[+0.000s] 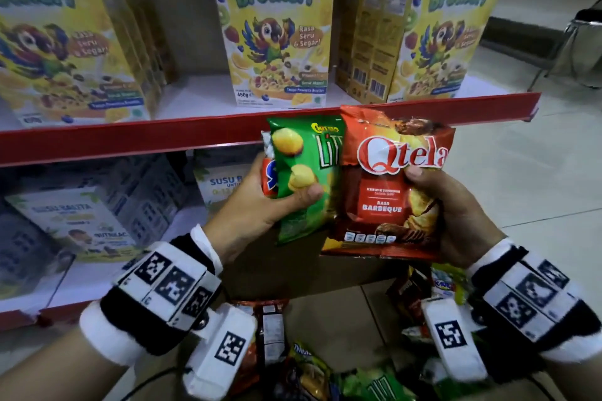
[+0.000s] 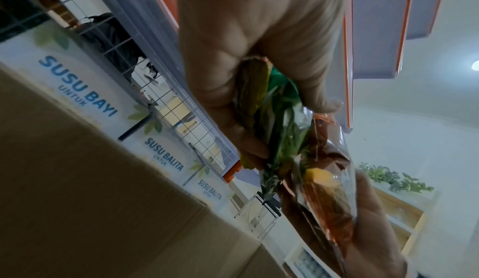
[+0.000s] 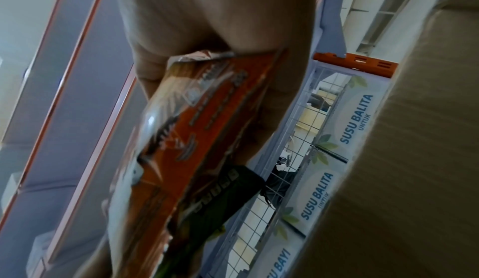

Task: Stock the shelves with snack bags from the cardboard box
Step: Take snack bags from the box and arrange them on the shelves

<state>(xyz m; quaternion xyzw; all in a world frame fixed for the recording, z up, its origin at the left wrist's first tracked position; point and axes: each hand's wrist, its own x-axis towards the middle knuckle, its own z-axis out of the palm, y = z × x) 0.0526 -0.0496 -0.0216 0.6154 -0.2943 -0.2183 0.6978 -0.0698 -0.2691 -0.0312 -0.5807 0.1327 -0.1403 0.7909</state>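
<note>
**Two hands holding snack bags in front of a red-edged shelf**

The person's left hand (image 1: 260,202) grips a green snack bag (image 1: 306,179), thumb curled across its front and fingers wrapped behind. A second packet (image 1: 268,179), red and white with blue lettering, is tucked behind the green one in the same grip; only its edge shows. The right hand (image 1: 452,205) holds a red Qtela barbeque bag (image 1: 391,185), thumb pressed on the front near the logo and fingers closed behind it. The red bag overlaps the green bag's right edge, and both stand upright just below the red shelf edge (image 1: 130,140).

On the upper shelf stand yellow cereal boxes (image 1: 277,29). The lower shelf carries pale milk-powder boxes (image 1: 78,225). Below the hands, the cardboard box (image 1: 280,273) shows a brown wall, and loose snack bags (image 1: 312,371) lie beneath the wrists. Both wrists wear black-and-white bands (image 1: 169,290) with square markers. In the left wrist view the green bag (image 2: 274,122) is pinched between thumb and fingers (image 2: 233,106).
</note>
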